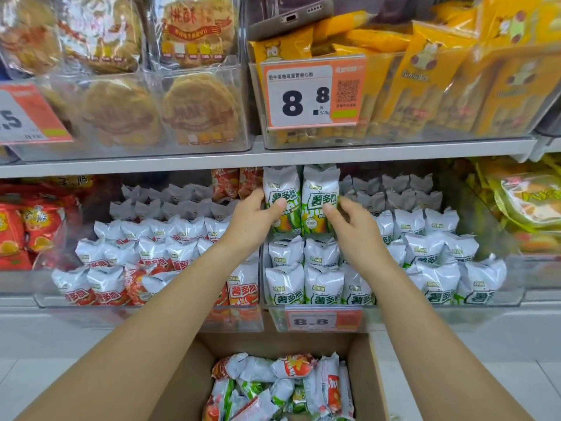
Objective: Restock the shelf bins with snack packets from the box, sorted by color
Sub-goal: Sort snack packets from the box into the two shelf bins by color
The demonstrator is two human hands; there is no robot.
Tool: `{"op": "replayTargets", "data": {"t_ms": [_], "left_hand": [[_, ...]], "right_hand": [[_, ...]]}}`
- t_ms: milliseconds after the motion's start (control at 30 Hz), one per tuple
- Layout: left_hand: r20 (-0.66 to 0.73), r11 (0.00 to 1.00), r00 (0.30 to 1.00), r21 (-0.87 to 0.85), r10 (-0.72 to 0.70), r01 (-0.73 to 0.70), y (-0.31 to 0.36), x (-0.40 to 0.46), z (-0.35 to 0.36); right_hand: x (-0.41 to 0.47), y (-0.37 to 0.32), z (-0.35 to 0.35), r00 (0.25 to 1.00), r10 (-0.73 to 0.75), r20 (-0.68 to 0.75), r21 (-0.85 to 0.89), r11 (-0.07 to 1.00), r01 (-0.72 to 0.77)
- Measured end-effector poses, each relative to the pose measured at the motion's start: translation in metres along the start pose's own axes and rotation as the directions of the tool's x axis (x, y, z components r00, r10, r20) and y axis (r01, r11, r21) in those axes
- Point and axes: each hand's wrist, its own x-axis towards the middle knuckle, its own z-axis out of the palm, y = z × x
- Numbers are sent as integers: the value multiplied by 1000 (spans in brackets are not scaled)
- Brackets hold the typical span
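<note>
Here, glossy pillow-shaped green packets (300, 200), seemingly hand-gripped

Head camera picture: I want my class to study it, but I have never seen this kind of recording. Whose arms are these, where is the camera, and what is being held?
The camera sits on a person's head and looks down over both arms at shop shelves. The left hand grips one green packet and the right hand grips another, upright and side by side, above the green bin. The red bin is beside it on the left. Below, a box holds mixed red and green packets.
</note>
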Motion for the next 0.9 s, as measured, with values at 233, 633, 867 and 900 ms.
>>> {"op": "replayTargets", "data": {"t_ms": [233, 633, 867, 900], "left_hand": [[-7, 953, 999, 302, 32, -28, -4, 3, -1], [-131, 975, 982, 192, 139, -113, -4, -4, 19], [-172, 979, 980, 195, 98, -64, -13, -6, 23], [-176, 974, 979, 217, 103, -63, -13, -6, 23]], "right_hand": [[1, 1, 12, 991, 19, -132, -191, 981, -44], [-7, -10, 28, 953, 132, -274, -125, 977, -171], [2, -2, 29, 969, 80, -235, -335, 929, -158], [2, -3, 27, 971, 79, -225, -355, 921, -157]]}}
